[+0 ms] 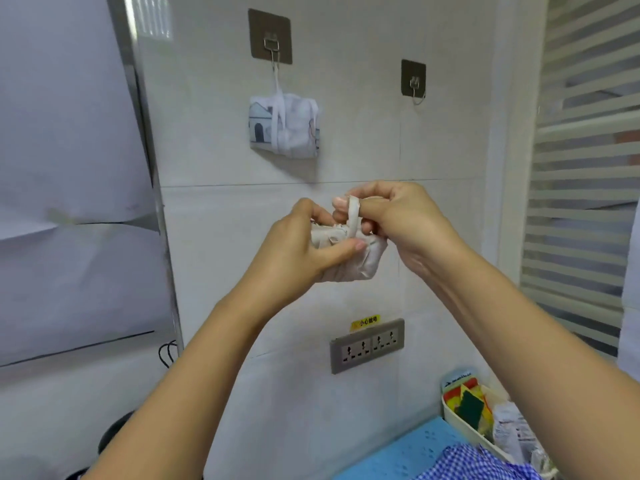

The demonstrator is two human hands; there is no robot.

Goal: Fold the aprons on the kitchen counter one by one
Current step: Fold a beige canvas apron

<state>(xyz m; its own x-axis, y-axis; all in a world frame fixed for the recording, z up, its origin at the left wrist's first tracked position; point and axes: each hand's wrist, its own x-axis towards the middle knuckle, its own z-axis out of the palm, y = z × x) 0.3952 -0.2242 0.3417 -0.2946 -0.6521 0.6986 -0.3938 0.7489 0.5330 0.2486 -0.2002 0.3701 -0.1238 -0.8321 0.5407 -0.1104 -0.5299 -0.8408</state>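
I hold a small beige folded apron bundle up in front of the tiled wall. My left hand grips the bundle from the left, thumb pressed on its front. My right hand pinches the bundle's strap, which loops over a finger. Another folded apron, white with a house print, hangs by its strap from the left wall hook. A blue-and-white checked apron lies on the blue counter mat at the bottom right.
A second wall hook to the right hangs bare. A socket strip sits low on the wall. A white basket with sponges and packets stands at the counter's back right. A steel cabinet edge runs down the left.
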